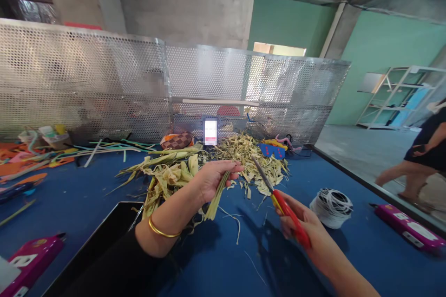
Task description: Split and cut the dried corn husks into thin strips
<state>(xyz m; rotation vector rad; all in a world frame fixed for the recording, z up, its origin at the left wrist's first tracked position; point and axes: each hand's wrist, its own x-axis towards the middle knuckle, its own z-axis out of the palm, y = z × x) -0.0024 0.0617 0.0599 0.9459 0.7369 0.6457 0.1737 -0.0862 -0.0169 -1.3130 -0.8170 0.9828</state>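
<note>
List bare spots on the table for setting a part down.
Blue tabletop looks free left, between the black tray and coloured strips; right, between the cord coil and shredded husks; narrower, between coil and rightmost purple device. Crowded: the back, along the perforated screen, with husks, strips and checked pouch.

This looks like a craft workshop in a rough-finished building: bare concrete wall at 12 o'clock, metal shelving near 3. A perforated metal screen backs the blue tabletop, which carries dried husk strips near centre, white twine at 4, and coloured strips at 9.
</note>
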